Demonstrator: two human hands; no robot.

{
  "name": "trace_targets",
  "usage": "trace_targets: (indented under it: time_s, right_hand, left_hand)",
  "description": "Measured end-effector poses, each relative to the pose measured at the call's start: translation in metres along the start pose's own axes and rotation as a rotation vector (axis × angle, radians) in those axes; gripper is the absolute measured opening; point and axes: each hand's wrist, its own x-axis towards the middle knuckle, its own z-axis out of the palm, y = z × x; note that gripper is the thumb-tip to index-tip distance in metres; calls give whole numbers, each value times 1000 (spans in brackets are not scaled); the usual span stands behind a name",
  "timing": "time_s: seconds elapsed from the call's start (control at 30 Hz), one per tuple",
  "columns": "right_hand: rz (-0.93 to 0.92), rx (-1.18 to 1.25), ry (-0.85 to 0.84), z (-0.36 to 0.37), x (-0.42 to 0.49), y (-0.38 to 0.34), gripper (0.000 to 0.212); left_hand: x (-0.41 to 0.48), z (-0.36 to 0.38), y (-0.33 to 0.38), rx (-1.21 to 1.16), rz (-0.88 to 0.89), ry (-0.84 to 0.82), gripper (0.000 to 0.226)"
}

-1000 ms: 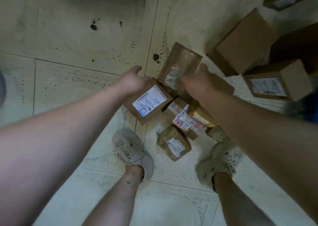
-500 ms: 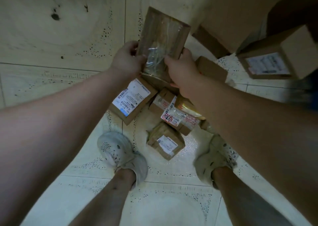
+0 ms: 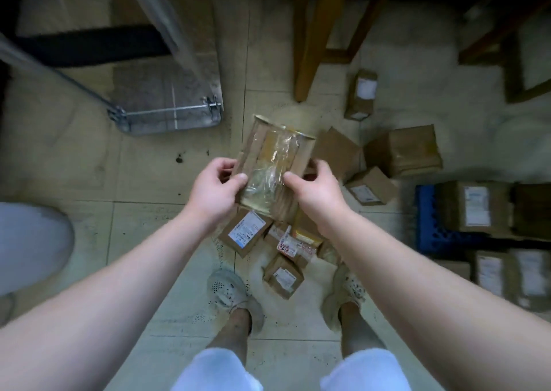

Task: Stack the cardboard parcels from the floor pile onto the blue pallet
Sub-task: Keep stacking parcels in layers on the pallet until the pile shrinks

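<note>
Both hands hold one flat cardboard parcel (image 3: 272, 170) up above the floor pile. The left hand (image 3: 215, 188) grips its left edge, thumb pressed on the top face; the right hand (image 3: 316, 188) clasps the right edge the same way. The parcel's top face is wrapped in shiny clear tape, and what it contains cannot be told.

Directly beneath the hands, toward 6 o'clock, the floor pile lies between the two shoes: a labelled parcel (image 3: 245, 232) with a white shipping sticker, a red-printed parcel (image 3: 290, 243) touching it on the right, and a small box (image 3: 283, 276) just below them. From 1 to 3 o'clock of the held parcel more sealed boxes sit on the tiles, among them a taped carton (image 3: 404, 149) and a white-labelled box (image 3: 369, 189).

At 3 o'clock, well apart from the hands, the blue pallet (image 3: 429, 223) carries several brown parcels, one large box (image 3: 474, 206) resting on it beside its near rim. At 11 o'clock a metal hand cart (image 3: 167, 98) stands on the tiled floor (image 3: 149, 188), its flat deck bare where visible.
</note>
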Motion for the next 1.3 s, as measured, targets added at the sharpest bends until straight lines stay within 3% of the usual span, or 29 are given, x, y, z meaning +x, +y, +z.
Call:
trace_targets:
  time_s: [0.23, 0.5, 0.67, 0.7, 0.77, 0.83, 0.97, 1.3]
  right_hand:
    - [-177, -47, -32, -69, -121, -42, 48]
    - [-271, 45, -136, -162, -218, -77, 68]
    - [-454, 74, -53, -188, -278, -78, 66]
    - [-509, 71, -24, -192, -294, -75, 65]
    - [-604, 52, 56, -198, -323, -65, 61]
    - [-654, 55, 122, -204, -352, -49, 62]
    - [-689, 26, 195, -229, -404, -12, 66]
    - [-711, -41, 367, -346, -503, 75, 79]
  left_hand:
    - [-124, -3, 98, -93, 50, 71, 18]
    - [-252, 27, 172, -414, 85, 125, 13]
    - [-319, 30, 193, -206, 290, 159, 23]
    - [-333, 30, 197, -141, 313, 119, 33]
    - [-354, 31, 198, -10, 325, -19, 78]
    - [-370, 37, 196, 60, 330, -122, 95]
    - [-408, 62, 193, 61, 330, -188, 67]
    - [-507, 188, 199, -23, 412, -437, 50]
